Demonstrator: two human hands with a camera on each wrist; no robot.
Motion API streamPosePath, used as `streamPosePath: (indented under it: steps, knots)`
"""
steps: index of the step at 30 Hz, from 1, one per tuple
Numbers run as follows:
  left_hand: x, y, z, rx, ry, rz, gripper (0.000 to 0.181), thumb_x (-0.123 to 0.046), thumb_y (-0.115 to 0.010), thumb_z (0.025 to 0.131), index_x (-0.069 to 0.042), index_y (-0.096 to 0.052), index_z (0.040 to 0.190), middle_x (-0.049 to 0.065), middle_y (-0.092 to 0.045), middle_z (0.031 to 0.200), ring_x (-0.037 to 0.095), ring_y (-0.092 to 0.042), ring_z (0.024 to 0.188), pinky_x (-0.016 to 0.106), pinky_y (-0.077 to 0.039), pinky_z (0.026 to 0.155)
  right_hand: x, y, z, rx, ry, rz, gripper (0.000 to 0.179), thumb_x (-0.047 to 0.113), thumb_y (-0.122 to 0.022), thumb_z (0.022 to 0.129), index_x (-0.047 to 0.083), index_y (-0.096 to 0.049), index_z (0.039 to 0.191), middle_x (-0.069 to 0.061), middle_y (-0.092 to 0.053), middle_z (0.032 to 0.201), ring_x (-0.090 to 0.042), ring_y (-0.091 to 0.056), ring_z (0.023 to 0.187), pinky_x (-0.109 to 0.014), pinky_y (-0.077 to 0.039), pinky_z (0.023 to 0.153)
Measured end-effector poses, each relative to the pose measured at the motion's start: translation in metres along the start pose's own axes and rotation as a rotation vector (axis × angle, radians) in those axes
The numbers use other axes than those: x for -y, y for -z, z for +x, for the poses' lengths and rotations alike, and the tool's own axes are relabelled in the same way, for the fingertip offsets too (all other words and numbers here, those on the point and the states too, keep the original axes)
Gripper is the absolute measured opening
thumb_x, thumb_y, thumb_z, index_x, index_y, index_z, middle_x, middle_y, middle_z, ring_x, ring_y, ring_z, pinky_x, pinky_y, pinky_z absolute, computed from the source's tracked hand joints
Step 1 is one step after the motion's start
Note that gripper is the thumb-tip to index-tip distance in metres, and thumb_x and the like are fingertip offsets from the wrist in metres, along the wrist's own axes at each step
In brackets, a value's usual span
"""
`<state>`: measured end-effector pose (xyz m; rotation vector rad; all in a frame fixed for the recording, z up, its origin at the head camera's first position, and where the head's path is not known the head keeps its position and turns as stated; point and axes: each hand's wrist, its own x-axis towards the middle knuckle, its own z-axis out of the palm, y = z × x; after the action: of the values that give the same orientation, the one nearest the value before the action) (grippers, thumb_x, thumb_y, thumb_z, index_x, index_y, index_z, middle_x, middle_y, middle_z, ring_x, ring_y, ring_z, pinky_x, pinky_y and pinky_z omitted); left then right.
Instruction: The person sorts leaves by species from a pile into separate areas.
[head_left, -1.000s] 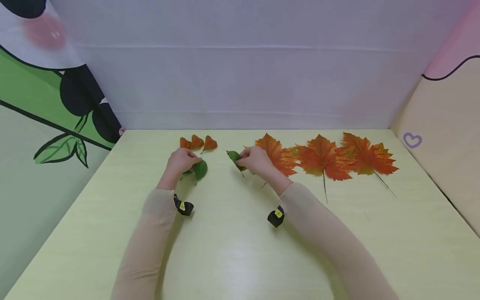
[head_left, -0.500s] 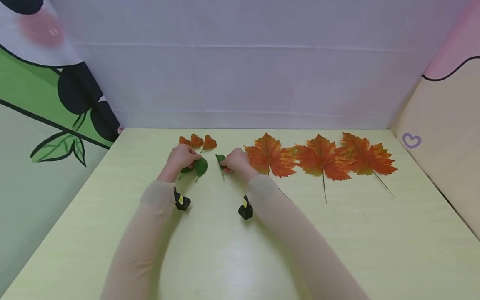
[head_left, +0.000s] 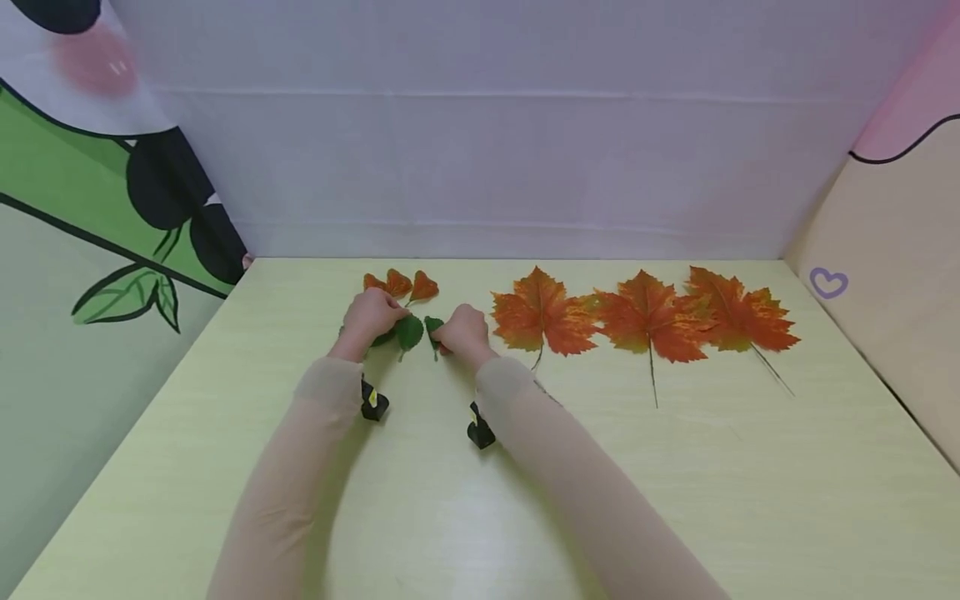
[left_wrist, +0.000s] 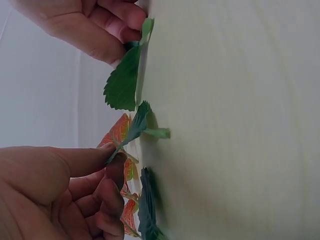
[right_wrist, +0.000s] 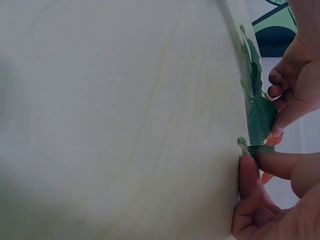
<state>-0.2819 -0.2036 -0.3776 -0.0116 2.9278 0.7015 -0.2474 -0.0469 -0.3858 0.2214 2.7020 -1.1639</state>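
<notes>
My left hand (head_left: 371,318) pinches the tip of a small green leaf (head_left: 409,332) between thumb and finger; the leaf's stem end points toward me. Just to its right, my right hand (head_left: 466,332) pinches a second green leaf (head_left: 432,335), seen nearly edge-on and low over the tabletop. A further green leaf (left_wrist: 146,207) lies beside the left hand's leaf in the left wrist view, partly under that hand in the head view. Behind the left hand lie three small orange-brown leaves (head_left: 423,287), in a row and partly covered by it.
Three large orange maple leaves (head_left: 543,317) with thin dark stems lie along the back right of the pale table (head_left: 480,517), the right two overlapping. A pale cloth wall (head_left: 480,175) rises at the table's back edge, with printed panels at both sides.
The right hand has moved left with its green leaf, away from the leftmost maple leaf and close to the left hand's leaf. The left hand stays nearly in place, still pinching its leaf.
</notes>
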Motion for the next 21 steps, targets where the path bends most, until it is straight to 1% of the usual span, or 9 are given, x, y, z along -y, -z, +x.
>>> streamPosePath:
  steps: [2,5,8,9,12,16,18,21]
  knots:
    - [0.0,0.001,0.0,-0.002,0.002,0.01,0.026,-0.029,-0.06,0.086,-0.005,-0.069,0.079,0.002,-0.06,0.072,0.018,-0.051,0.068,0.026,-0.037,0.055,0.001,-0.002,-0.001,-0.004,0.0,-0.004,0.018,0.018,-0.067,0.077,0.006,-0.064,0.065,0.0,-0.055,0.044,-0.014,-0.057,0.048,-0.021,-0.042,0.053]
    - [0.001,0.003,0.0,0.004,0.015,0.024,0.026,-0.029,-0.06,0.086,-0.005,-0.07,0.083,0.005,-0.062,0.079,0.018,-0.052,0.068,0.026,-0.038,0.053,0.003,-0.005,-0.002,0.007,-0.014,-0.005,0.02,0.021,-0.067,0.079,0.007,-0.063,0.064,0.0,-0.054,0.044,-0.013,-0.055,0.046,-0.022,-0.041,0.051]
    - [0.002,0.006,-0.001,0.026,0.029,0.028,0.027,-0.029,-0.06,0.087,-0.004,-0.07,0.084,0.003,-0.06,0.074,0.016,-0.052,0.065,0.026,-0.038,0.052,0.004,-0.007,-0.002,0.029,-0.029,0.005,0.023,0.024,-0.066,0.08,0.007,-0.062,0.064,-0.001,-0.055,0.046,-0.013,-0.054,0.045,-0.023,-0.04,0.05]
    - [0.003,0.007,0.0,0.032,0.025,0.029,0.027,-0.029,-0.059,0.087,-0.004,-0.07,0.085,0.003,-0.061,0.073,0.016,-0.052,0.064,0.026,-0.039,0.053,0.005,-0.007,-0.001,0.034,-0.032,0.005,0.025,0.025,-0.065,0.081,0.008,-0.062,0.063,-0.001,-0.055,0.046,-0.013,-0.054,0.045,-0.023,-0.04,0.05]
    - [0.005,0.012,0.002,0.051,-0.012,0.015,0.027,-0.026,-0.057,0.088,-0.002,-0.07,0.092,0.008,-0.065,0.077,0.017,-0.056,0.065,0.027,-0.043,0.057,0.007,-0.004,0.001,0.038,-0.022,-0.002,0.029,0.029,-0.065,0.082,0.009,-0.06,0.062,-0.001,-0.054,0.046,-0.014,-0.053,0.045,-0.023,-0.038,0.05]
    - [0.008,0.019,0.002,0.052,-0.073,0.022,0.029,-0.022,-0.053,0.09,0.001,-0.067,0.099,0.014,-0.067,0.089,0.022,-0.059,0.074,0.033,-0.045,0.067,0.008,0.007,0.002,0.044,0.026,-0.042,0.03,0.028,-0.063,0.083,0.008,-0.061,0.062,-0.003,-0.06,0.051,-0.015,-0.056,0.05,-0.022,-0.038,0.049]
    - [0.008,0.022,-0.001,0.046,-0.084,0.027,0.029,-0.022,-0.052,0.091,0.001,-0.066,0.1,0.014,-0.066,0.092,0.024,-0.058,0.077,0.035,-0.044,0.07,0.006,0.015,0.001,0.061,0.066,-0.068,0.028,0.026,-0.061,0.084,0.005,-0.065,0.065,-0.005,-0.064,0.057,-0.016,-0.059,0.055,-0.022,-0.039,0.052]
    - [0.006,0.025,-0.01,0.046,-0.099,0.017,0.031,-0.023,-0.05,0.091,0.002,-0.065,0.101,0.015,-0.065,0.094,0.026,-0.057,0.08,0.038,-0.044,0.073,-0.002,0.033,-0.002,0.102,0.129,-0.098,0.024,0.026,-0.059,0.086,0.005,-0.067,0.077,-0.005,-0.068,0.069,-0.019,-0.064,0.067,-0.023,-0.042,0.057]
